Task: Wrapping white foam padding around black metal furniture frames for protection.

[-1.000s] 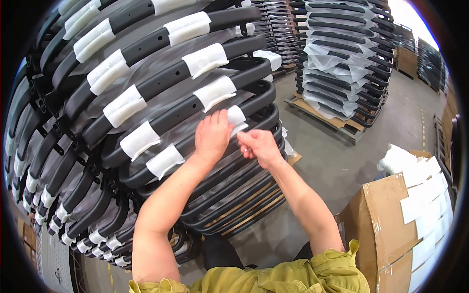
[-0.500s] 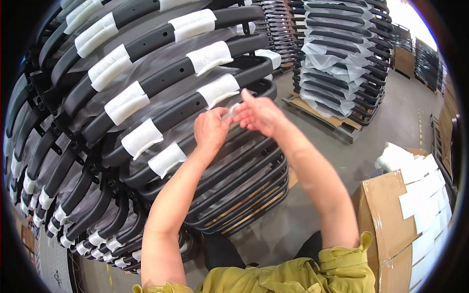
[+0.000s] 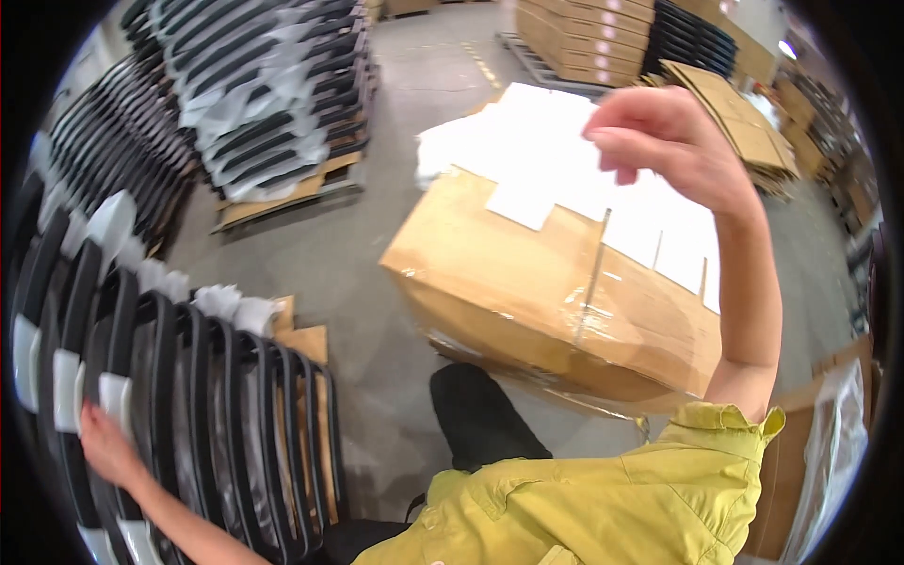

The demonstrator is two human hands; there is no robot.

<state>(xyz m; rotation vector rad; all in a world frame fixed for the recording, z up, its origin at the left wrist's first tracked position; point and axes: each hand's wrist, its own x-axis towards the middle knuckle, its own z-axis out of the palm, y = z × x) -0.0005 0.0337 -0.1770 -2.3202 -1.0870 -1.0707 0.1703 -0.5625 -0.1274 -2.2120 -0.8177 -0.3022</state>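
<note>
A large cardboard carton (image 3: 471, 245) fills the middle of the view, and to the person's left, close to the body, stands a stack of curved black tubular frames (image 3: 200, 386); beyond it, more such frames, layered with translucent sheeting, rise on a pallet stack (image 3: 268, 94). White sheets (image 3: 551, 141) overlap across the top of the carton, some hanging over its near edge. The right hand (image 3: 678, 151) hangs in the air above them, its grip loosely curled; I cannot tell whether it is closed on anything, since the sheets behind are washed out to plain white. The left hand (image 3: 108, 447) reaches out to the frames, its fingers at the white wraps (image 3: 115, 400) around two neighbouring tubes; whether its grip is closed or only resting there cannot be told. A light left-hand touch would likely serve best, as a wrap could slide or twist on smooth tube. On the right, pinching a single sheet by a free corner and lifting it straight up should be kinder than dragging, which could pull its overlapping neighbours along. No brand, label or legible writing can be made out on the carton, frames, sheets or wraps.
</note>
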